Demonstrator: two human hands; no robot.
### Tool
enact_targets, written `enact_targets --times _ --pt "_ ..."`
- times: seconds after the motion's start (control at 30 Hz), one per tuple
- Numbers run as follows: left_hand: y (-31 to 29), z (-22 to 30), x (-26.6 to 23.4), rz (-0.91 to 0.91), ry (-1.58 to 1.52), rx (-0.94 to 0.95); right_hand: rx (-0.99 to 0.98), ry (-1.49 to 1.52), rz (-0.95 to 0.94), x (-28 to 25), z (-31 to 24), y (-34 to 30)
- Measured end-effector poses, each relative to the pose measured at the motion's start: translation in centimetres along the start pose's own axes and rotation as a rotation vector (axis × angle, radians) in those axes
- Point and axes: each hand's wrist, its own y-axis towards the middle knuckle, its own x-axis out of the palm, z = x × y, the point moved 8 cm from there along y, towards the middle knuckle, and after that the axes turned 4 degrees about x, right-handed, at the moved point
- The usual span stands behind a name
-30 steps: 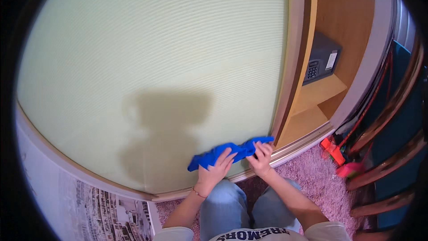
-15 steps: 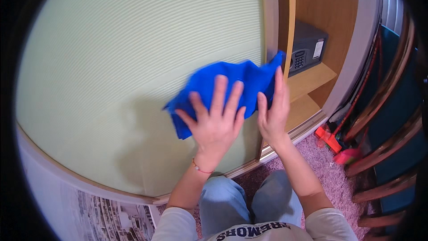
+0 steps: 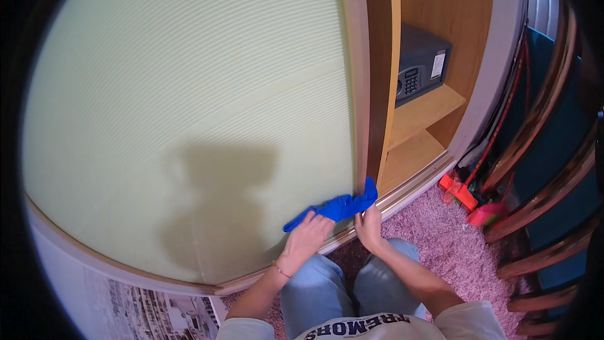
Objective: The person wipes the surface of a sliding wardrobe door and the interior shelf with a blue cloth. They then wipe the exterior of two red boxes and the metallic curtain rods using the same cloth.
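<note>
A blue cloth (image 3: 340,207) lies bunched low against the pale green ribbed sliding door (image 3: 251,107), by its lower right corner. My left hand (image 3: 308,235) presses the left part of the cloth, its fingers bent over the lower edge. Around the cloth's right end, at the door's side frame (image 3: 356,88), my right hand (image 3: 369,225) is closed with the thumb on the near side. Some of the right fingertips are hidden by the cloth and frame.
Right of the door, an open wooden cupboard holds a dark grey safe (image 3: 420,63) on a shelf (image 3: 428,112). A floor track (image 3: 415,182) runs below. Farther right are an orange brush-like thing (image 3: 458,192) and curved wooden bars (image 3: 535,195). Pink carpet (image 3: 434,233) covers the floor.
Both hands have moved down the door with the blue cloth, toward its bottom edge. The cloth, spread wide before, is now bunched narrow. The fingers have gone from spread to bent.
</note>
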Motion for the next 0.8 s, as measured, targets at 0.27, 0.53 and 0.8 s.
enact_targets --times 0.27,0.53,0.8 --pt "2.9 -8.2 -14.3 0.513 0.362 -0.535 -0.301 0.134 0.28 -4.8 -13.2 9.1" --pt "-0.3 -4.5 -7.1 0.426 0.333 -0.299 -0.338 -0.062 0.232 2.3 -3.4 2.2" --pt "-5.4 -1.0 0.2 0.106 0.001 -0.166 -0.109 -0.226 0.081 4.4 -4.5 -6.4"
